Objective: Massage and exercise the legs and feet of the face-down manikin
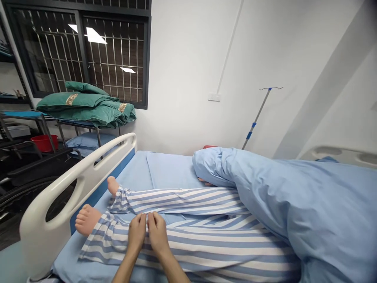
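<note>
**My hands are on the striped trouser leg, and the cloth could slip.**
My left hand and right hand sit side by side, fingertips almost together on the striped trouser leg, with the cloth rucked between them; I cannot tell how firmly it is clamped. Thin cotton could slide out of a light pinch. A hard tug could drag the leg sideways, and the mannequin's near foot lies just beside the white bed rail, so it could catch there. Beyond it, the other foot rests on the blue sheet, and the upper body lies under a bunched blue quilt. Farther off, by the wall, stand an IV pole and folded green bedding.
</note>
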